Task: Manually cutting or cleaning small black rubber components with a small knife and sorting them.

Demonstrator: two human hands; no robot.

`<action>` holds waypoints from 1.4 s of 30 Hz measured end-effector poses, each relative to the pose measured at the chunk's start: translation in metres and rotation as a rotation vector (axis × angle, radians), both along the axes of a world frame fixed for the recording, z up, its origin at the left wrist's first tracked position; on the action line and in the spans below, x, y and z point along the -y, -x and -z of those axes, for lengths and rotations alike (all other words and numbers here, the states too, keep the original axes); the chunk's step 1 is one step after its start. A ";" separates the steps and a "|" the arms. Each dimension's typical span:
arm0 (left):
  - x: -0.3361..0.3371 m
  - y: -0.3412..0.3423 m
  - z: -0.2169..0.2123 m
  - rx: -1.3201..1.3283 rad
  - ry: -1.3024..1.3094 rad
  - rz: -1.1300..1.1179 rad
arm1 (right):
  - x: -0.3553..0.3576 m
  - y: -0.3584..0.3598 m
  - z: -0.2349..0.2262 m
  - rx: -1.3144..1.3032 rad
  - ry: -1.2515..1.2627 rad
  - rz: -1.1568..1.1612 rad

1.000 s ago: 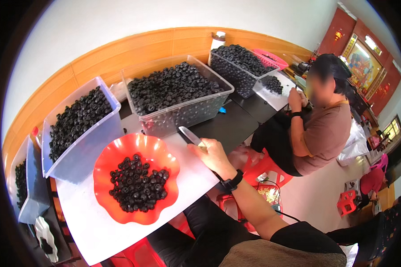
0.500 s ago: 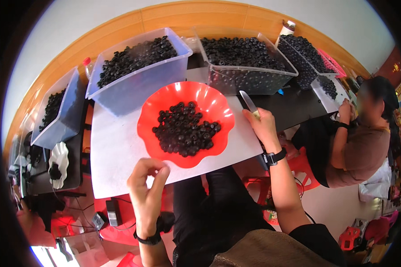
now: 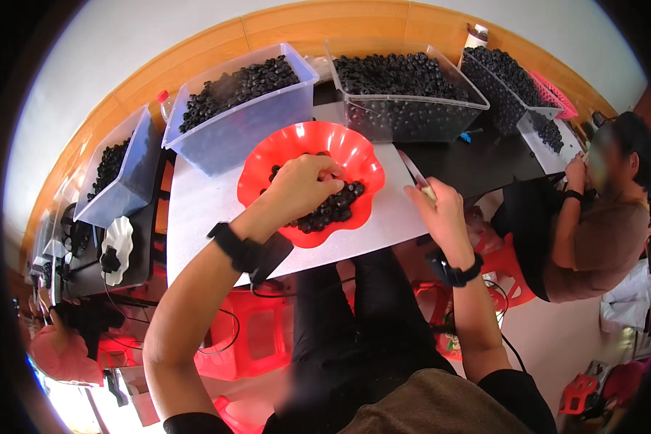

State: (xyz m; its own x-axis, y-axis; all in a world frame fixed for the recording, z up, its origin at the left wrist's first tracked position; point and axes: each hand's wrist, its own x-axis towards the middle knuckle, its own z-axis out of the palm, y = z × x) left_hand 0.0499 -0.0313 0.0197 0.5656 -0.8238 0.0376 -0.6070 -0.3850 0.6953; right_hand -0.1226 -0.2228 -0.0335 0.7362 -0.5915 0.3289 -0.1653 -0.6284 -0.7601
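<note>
A red scalloped bowl [image 3: 363, 154] stands on the white board [image 3: 210, 217] in front of me, holding many small round black pieces [image 3: 338, 208], some with a hole in the middle. My left hand [image 3: 304, 186] is over the bowl, its fingers curled together just above the pieces; whether one is pinched between them is hidden. To the right of the bowl, my right hand [image 3: 445, 215] grips the pale handle of a small knife [image 3: 412, 170]. Its blade points up and to the left, apart from the bowl.
Behind the bowl stand a bluish tub [image 3: 249, 123] and a clear tub [image 3: 419, 119], both heaped with black pieces. More tubs stand at far left [image 3: 126, 192] and far right [image 3: 499, 108]. A white fluted dish [image 3: 123, 235] is at left. Another person [image 3: 593, 231] sits at right.
My left hand has moved from the board's near edge up and right, into the space over the bowl. My right hand still holds the knife. The view has shifted slightly.
</note>
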 end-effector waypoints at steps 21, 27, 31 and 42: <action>0.046 -0.018 0.003 -0.225 -0.242 0.147 | -0.004 0.001 -0.026 0.043 -0.281 -0.142; 0.045 -0.022 0.006 -0.102 -0.209 0.177 | -0.007 -0.008 -0.033 0.034 -0.239 -0.156; 0.038 -0.027 -0.002 -0.198 -0.250 0.134 | -0.012 -0.011 -0.037 0.035 -0.215 -0.168; -0.014 0.004 -0.030 -1.255 0.366 -0.068 | -0.041 -0.028 -0.071 0.158 -0.374 -0.447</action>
State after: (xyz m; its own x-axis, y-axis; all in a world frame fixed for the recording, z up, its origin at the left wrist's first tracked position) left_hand 0.0460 -0.0175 0.0501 0.4182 -0.8471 -0.3279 0.5402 -0.0583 0.8395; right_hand -0.0942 -0.1815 0.0379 0.8992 -0.3330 0.2837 0.1860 -0.2961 -0.9369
